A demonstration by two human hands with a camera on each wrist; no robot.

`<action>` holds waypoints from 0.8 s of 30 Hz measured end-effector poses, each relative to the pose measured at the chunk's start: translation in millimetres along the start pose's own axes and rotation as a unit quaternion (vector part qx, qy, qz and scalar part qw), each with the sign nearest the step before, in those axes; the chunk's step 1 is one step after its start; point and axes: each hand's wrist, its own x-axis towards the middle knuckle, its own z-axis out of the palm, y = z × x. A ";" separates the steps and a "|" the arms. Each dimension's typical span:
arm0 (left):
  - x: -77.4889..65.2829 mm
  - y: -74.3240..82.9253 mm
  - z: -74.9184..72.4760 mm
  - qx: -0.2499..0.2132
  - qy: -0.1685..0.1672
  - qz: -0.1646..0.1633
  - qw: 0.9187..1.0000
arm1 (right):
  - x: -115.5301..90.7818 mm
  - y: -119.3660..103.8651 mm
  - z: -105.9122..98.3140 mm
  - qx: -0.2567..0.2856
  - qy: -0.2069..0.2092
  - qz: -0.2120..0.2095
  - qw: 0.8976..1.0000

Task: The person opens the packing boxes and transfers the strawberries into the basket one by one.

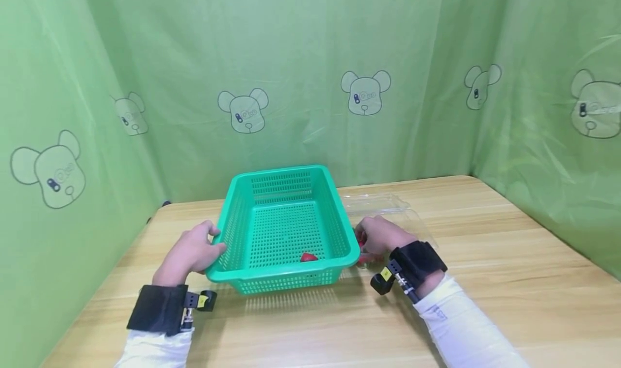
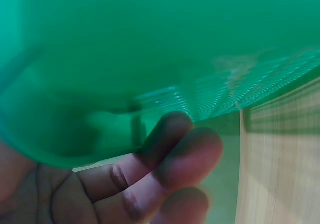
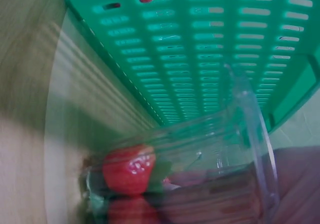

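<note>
A green plastic basket (image 1: 286,273) with slotted walls stands in front of me, a red strawberry (image 1: 308,257) inside near its front wall. My left hand (image 1: 196,248) grips the basket's left rim, thumb over the edge and fingers (image 2: 185,159) under it. Right of the basket, my right hand (image 1: 380,236) reaches down into a clear plastic box (image 3: 257,149). Strawberries (image 3: 129,169) lie in that box close to the fingers, which show through its clear wall. Whether the fingers pinch a strawberry I cannot tell.
A clear plastic lid (image 1: 373,202) lies behind my right hand on the wooden table (image 1: 485,271). Green curtains (image 1: 301,61) with bear-head prints hang behind the table and at both sides. The basket's right wall stands right beside the clear box.
</note>
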 end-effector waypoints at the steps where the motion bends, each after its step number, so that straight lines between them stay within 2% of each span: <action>1: 0.1 -0.1 0.1 0.001 0.000 0.000 1.000 | -0.1 0.1 0.2 0.005 -0.002 0.001 1.000; 13: -0.6 0.5 0.5 0.000 -0.003 -0.005 1.000 | -3.5 2.1 -0.1 0.009 0.004 -0.010 1.000; 19: -0.4 1.2 0.1 0.002 -0.001 -0.003 1.000 | -3.5 4.1 -2.7 -0.004 0.006 -0.014 1.000; 24: -0.8 1.8 -0.4 0.002 -0.002 0.000 1.000 | -1.9 7.0 -6.0 -0.035 0.015 -0.034 0.999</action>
